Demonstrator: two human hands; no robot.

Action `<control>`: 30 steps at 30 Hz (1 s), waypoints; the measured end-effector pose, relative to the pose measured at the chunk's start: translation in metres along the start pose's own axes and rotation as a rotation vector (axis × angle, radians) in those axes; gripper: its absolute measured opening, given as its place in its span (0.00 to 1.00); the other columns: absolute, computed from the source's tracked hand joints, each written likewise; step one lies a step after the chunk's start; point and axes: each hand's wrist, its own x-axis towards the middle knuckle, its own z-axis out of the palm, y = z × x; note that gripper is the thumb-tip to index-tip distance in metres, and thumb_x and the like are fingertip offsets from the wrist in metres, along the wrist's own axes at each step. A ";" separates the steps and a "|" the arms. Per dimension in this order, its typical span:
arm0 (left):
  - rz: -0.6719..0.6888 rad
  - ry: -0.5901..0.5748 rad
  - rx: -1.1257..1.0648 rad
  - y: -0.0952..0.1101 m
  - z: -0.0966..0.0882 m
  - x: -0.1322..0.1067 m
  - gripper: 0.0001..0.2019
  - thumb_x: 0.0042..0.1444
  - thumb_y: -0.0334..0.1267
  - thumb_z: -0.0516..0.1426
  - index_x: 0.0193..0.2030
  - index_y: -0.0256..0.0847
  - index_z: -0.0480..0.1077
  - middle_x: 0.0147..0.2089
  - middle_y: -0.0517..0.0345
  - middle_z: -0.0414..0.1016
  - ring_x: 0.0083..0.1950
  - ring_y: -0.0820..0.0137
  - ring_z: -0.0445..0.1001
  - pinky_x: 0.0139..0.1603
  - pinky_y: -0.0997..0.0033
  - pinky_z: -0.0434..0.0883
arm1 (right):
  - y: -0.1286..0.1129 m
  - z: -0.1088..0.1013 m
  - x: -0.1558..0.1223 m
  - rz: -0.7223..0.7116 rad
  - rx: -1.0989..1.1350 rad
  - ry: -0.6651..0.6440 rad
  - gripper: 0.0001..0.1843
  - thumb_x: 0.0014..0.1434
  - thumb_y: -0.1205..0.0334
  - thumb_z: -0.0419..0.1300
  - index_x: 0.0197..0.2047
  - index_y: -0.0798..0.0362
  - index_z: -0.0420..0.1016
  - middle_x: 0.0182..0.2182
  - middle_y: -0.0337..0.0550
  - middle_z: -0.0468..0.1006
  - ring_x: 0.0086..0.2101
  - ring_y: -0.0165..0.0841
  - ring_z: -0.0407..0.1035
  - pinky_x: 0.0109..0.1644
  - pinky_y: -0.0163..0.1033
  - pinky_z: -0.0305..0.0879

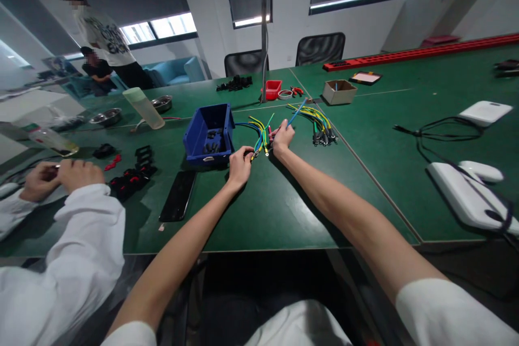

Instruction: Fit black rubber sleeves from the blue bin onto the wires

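My left hand is closed, its fingertips pinched at the terminal end of the yellow, green and blue wires on the green table. My right hand is closed round a thin blue rod that points up and away; whether it is a pen or a brush I cannot make out. Something small and pink-red shows at its fingers. To the right lies a second bundle of yellow-green wires with dark ring-terminal ends. A blue bin holding small black sleeves stands left of my hands.
A black phone lies before the bin. At left, a co-worker's hands work beside black and red parts. Farther back are a red tray, a tape roll, a cardboard box and a metal post. White devices with cables lie right.
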 end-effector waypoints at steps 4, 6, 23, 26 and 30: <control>0.002 -0.060 -0.051 -0.004 0.002 -0.002 0.10 0.57 0.35 0.54 0.42 0.41 0.75 0.36 0.55 0.79 0.35 0.69 0.76 0.41 0.70 0.71 | 0.010 -0.002 -0.007 -0.088 0.058 0.137 0.26 0.62 0.37 0.34 0.30 0.49 0.56 0.12 0.29 0.57 0.13 0.26 0.58 0.19 0.29 0.55; 0.006 -0.080 -0.079 -0.006 0.003 -0.001 0.10 0.57 0.36 0.54 0.42 0.42 0.76 0.36 0.55 0.79 0.35 0.69 0.76 0.40 0.70 0.71 | 0.014 -0.006 -0.013 -0.134 0.020 0.060 0.27 0.62 0.37 0.35 0.30 0.50 0.59 0.13 0.31 0.59 0.14 0.26 0.58 0.20 0.30 0.56; -0.038 -0.010 -0.139 -0.007 -0.005 0.000 0.09 0.52 0.36 0.59 0.41 0.40 0.76 0.35 0.55 0.79 0.33 0.71 0.74 0.39 0.71 0.70 | 0.017 -0.065 -0.078 -0.157 -0.038 -0.190 0.22 0.50 0.41 0.61 0.35 0.49 0.61 0.23 0.33 0.69 0.19 0.26 0.67 0.17 0.28 0.59; -0.041 -0.018 -0.164 -0.008 -0.004 0.000 0.09 0.51 0.35 0.60 0.40 0.40 0.76 0.37 0.54 0.79 0.35 0.70 0.75 0.41 0.70 0.70 | 0.018 -0.064 -0.078 -0.193 -0.064 -0.187 0.20 0.51 0.43 0.61 0.34 0.50 0.62 0.19 0.31 0.68 0.17 0.26 0.66 0.17 0.29 0.60; -0.030 -0.003 -0.199 -0.011 -0.003 0.000 0.08 0.50 0.36 0.61 0.38 0.39 0.75 0.37 0.53 0.79 0.37 0.69 0.76 0.42 0.69 0.70 | 0.017 -0.063 -0.079 -0.220 -0.025 -0.161 0.20 0.50 0.44 0.63 0.35 0.50 0.62 0.16 0.29 0.66 0.14 0.26 0.62 0.15 0.29 0.57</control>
